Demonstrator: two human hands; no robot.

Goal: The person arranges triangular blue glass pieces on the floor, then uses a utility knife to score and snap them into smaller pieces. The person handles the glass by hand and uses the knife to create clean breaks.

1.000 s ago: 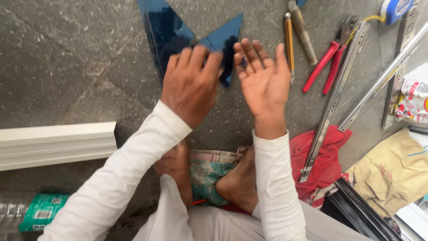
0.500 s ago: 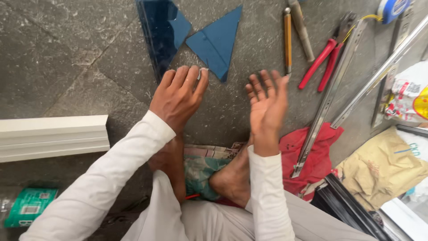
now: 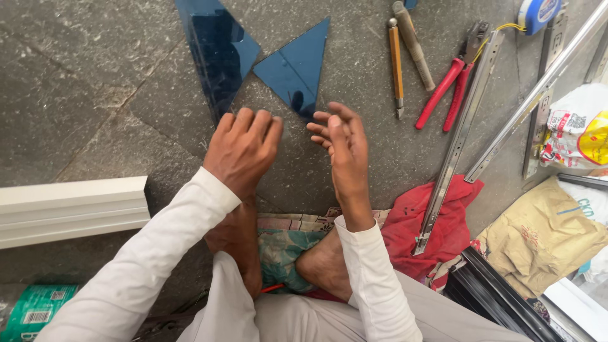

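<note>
From the head camera, a person sits on the grey stone floor (image 3: 95, 95) with bare feet tucked in. The left hand (image 3: 244, 149) is held palm down, its fingers (image 3: 253, 123) straight and close together, holding nothing. The right hand (image 3: 342, 152) is turned on its side, its fingers (image 3: 329, 123) spread and a little curled, and it holds nothing too.

Just past both hands lie two pieces of blue glass. The small triangle of blue glass (image 3: 297, 66) lies flat on the floor, with its low corner just beside the right fingertips. The long piece of blue glass (image 3: 218, 54) lies beside it, toward the far edge of the floor, with its point near the left fingertips. The two pieces almost meet, but I cannot tell if they touch.

On the far right side of the floor lie a glass cutter (image 3: 396, 63), red pliers (image 3: 446, 88) and a long metal rail (image 3: 459, 133). A red cloth (image 3: 437, 221) sits under the end of the rail. A white bar (image 3: 69, 209) lies by the left edge.

The glass edges look sharp. If a hand slides along one, it could get cut. The bare feet are near too, so a piece that slips or breaks could hurt them.
</note>
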